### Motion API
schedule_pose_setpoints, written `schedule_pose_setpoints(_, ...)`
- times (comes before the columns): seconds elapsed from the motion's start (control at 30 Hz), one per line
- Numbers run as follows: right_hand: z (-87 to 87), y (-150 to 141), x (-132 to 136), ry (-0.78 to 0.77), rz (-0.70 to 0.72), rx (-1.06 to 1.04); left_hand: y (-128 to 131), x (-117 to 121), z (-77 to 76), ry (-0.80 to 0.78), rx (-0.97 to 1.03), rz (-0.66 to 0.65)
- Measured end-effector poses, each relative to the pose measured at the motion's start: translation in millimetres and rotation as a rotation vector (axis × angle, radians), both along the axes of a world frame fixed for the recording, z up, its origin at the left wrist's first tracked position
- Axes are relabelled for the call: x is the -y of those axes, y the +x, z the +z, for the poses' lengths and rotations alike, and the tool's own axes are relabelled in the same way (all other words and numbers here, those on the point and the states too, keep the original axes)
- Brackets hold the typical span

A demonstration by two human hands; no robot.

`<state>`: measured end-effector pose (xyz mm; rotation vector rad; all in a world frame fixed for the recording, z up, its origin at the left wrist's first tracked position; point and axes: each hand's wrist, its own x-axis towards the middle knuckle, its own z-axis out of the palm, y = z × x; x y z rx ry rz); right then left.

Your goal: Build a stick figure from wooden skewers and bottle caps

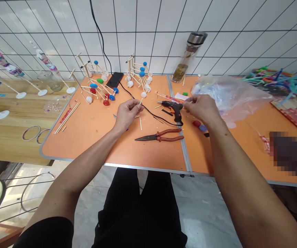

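Note:
My left hand (127, 113) hovers over the orange table (91, 137) with its fingers pinched on a short wooden stick (140, 102). My right hand (202, 107) is closed in a pinch right beside the black glue gun (173, 109), which stands on the table; what it pinches is too small to name. Red-handled pliers (161, 136) lie on the table in front of both hands. A few loose sticks (140, 123) are scattered between them.
Two stick-and-ball models (96, 84) (139, 75) stand at the back. A black cable (127, 91) runs down from the wall to the gun. A glass bottle (187, 58), a clear plastic bag (228, 96) and coloured pipe cleaners (280, 81) lie to the right.

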<state>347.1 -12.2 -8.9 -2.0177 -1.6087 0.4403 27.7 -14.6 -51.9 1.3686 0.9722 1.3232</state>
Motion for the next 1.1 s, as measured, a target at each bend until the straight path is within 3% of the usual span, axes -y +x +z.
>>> schedule_pose_setpoints(0.1,15.1,-14,-30,0.082,-0.006,0.116,-1,0,0.1,0.003,-0.014,0.006)
schedule_pose_setpoints(0.2,19.0,-27,-65,-0.115,0.126,0.256,-3,0,0.5,0.0,-0.013,0.019)
schedule_pose_setpoints(0.3,15.0,-30,-91,-0.248,0.173,0.289,-6,0,1.1,-0.007,0.002,0.034)
schedule_pose_setpoints(0.43,10.7,-29,-104,-0.359,0.222,0.34,-6,0,2.1,-0.018,0.004,0.041)
schedule_pose_setpoints(0.5,12.1,-28,-104,-0.297,0.214,0.346,-5,0,2.7,-0.023,0.005,0.043)
schedule_pose_setpoints(0.63,26.2,-12,-100,0.138,0.065,0.297,-5,1,3.9,-0.036,-0.001,0.051)
schedule_pose_setpoints(0.7,38.2,2,-97,0.246,-0.009,0.299,-5,1,4.7,-0.051,-0.004,0.054)
schedule_pose_setpoints(0.8,55.6,17,-88,0.099,-0.215,0.394,-4,2,6.6,-0.06,0.01,0.049)
schedule_pose_setpoints(0.87,60.0,13,-73,0.091,-0.284,0.422,-3,4,8.5,-0.064,0.03,0.043)
schedule_pose_setpoints(0.9,58.6,5,-63,0.183,-0.251,0.408,-2,5,9.6,-0.068,0.043,0.042)
schedule_pose_setpoints(0.97,48.3,-22,-38,0.36,0.013,0.206,0,8,11.8,-0.092,0.069,0.044)
schedule_pose_setpoints(1.03,31.5,-58,-10,0.342,0.278,-0.135,2,11,13.5,-0.133,0.1,0.048)
schedule_pose_setpoints(1.1,14.5,-94,14,0.337,0.427,-0.264,4,14,14.0,-0.177,0.133,0.059)
